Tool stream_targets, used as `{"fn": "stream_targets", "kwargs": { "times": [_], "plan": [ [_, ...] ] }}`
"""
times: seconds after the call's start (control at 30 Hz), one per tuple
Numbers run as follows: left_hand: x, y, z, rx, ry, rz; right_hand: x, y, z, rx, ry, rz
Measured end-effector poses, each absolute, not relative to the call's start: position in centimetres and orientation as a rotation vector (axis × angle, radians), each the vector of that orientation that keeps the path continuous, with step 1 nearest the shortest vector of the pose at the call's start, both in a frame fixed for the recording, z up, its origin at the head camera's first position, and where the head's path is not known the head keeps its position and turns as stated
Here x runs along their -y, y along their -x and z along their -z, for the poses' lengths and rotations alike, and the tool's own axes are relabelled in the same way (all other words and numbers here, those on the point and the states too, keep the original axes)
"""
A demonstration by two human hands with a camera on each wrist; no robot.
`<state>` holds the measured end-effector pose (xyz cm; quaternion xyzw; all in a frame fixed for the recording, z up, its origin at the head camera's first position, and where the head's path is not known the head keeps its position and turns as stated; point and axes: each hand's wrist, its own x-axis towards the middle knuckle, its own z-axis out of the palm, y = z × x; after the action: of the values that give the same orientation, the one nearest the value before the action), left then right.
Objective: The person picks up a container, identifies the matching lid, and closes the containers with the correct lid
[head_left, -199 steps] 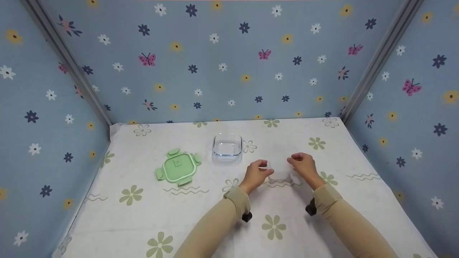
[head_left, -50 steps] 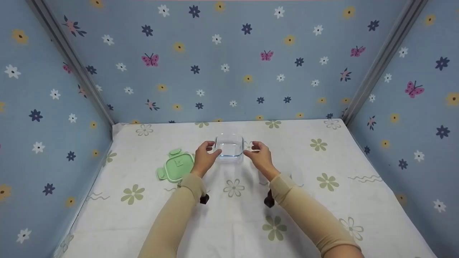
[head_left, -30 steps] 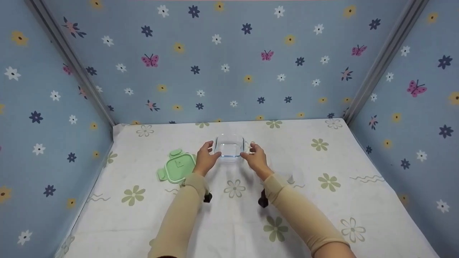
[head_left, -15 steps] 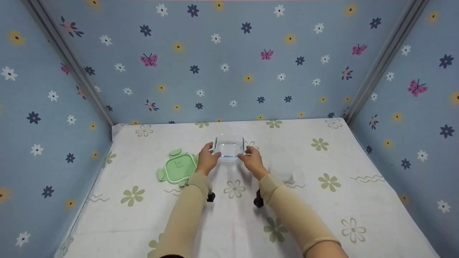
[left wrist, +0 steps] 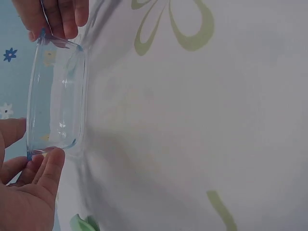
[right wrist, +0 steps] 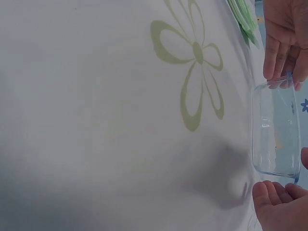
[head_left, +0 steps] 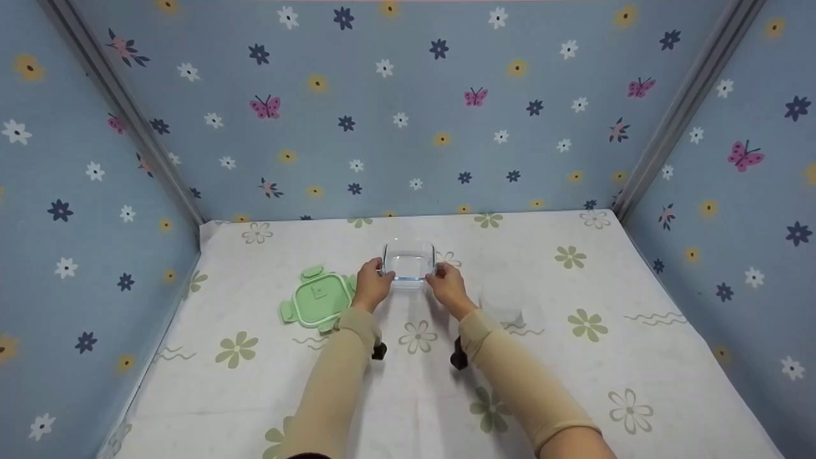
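Observation:
A square clear glass food container (head_left: 408,268) stands at the back middle of the table. My left hand (head_left: 373,285) holds it at its left side and my right hand (head_left: 449,285) at its right side. The left wrist view has the left hand's fingers (left wrist: 45,175) against one end wall of the glass container (left wrist: 57,96), below its rim. In the right wrist view, the right hand's curled fingers (right wrist: 272,193) are at the other end. A green lid (head_left: 322,299) with side flaps lies just left of the left hand.
To the right of the right forearm lies a faint, translucent whitish thing (head_left: 502,308), hard to make out on the white flowered tablecloth (head_left: 618,357). Blue patterned walls (head_left: 408,127) enclose the back and both sides.
Both hands have come from the whitish thing on the right to the glass container. Over the last second they have closed in on its sides, while the container stays about where it was.

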<state>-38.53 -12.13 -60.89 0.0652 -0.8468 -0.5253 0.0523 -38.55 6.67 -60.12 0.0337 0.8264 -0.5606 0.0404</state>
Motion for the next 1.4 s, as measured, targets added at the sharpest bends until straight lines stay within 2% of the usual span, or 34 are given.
{"fn": "stream_targets", "kwargs": {
  "times": [0.87, 1.4],
  "plan": [
    [12.3, 37.4, 60.0, 2.555, -0.354, 1.654, -7.2, 38.0, 59.1, -2.438, -0.255, 1.623],
    [12.8, 36.0, 59.1, 2.630, -0.379, 1.722, -8.0, 37.0, 59.1, -2.396, -0.261, 1.737]
  ]
}}
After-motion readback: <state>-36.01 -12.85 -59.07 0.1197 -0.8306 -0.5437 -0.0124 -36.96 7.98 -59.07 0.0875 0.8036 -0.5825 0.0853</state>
